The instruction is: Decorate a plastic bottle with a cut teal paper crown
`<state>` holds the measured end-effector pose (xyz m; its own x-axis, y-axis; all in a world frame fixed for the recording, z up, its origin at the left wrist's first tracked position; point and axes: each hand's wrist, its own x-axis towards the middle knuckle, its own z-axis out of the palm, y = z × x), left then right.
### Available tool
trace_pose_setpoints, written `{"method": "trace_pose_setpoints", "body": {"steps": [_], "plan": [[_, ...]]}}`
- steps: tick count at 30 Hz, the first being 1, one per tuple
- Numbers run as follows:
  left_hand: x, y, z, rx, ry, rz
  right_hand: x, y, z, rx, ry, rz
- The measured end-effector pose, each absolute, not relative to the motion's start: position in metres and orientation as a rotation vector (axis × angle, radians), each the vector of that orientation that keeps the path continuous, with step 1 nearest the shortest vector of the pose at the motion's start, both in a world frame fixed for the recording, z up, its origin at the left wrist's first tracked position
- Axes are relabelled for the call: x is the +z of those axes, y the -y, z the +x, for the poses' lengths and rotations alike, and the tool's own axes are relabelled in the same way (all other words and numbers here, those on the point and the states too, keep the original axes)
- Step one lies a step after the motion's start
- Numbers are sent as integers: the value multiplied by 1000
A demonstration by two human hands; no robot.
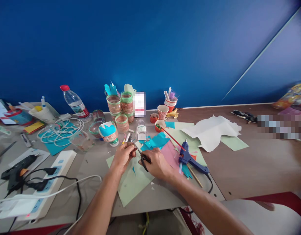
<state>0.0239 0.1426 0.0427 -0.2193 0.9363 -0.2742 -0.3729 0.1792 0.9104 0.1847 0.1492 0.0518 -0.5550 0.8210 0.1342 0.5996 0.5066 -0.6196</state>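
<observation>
Over a pale green sheet of paper (130, 191), my left hand (123, 155) is closed in a pinch. What its fingertips hold is too small to make out. My right hand (158, 161) grips scissors (145, 159) with dark handles, and their blades point up and left, close to the left fingertips. Blue paper pieces (157, 140) and a pink sheet (169, 154) lie just beyond the right hand. A cup with blue paper petals (108, 130) stands behind the left hand, near a small clear bottle (141, 130).
A blue glue gun (189, 159) lies at the right, beside torn white paper (214, 130). A power strip (53, 182) with cords and a black glue gun (19, 171) occupy the left. Wrapped jars (127, 104) and a red-capped bottle (75, 102) stand near the blue wall.
</observation>
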Motion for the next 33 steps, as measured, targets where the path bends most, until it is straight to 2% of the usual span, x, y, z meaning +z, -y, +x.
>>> {"method": "trace_pose_setpoints", "body": {"steps": [10, 33], "plan": [[50, -141, 26, 1437, -1156, 562, 52, -161, 191, 906, 2060, -1157], [49, -141, 30, 1486, -1070, 527, 43, -151, 186, 607, 2255, -1080]]}}
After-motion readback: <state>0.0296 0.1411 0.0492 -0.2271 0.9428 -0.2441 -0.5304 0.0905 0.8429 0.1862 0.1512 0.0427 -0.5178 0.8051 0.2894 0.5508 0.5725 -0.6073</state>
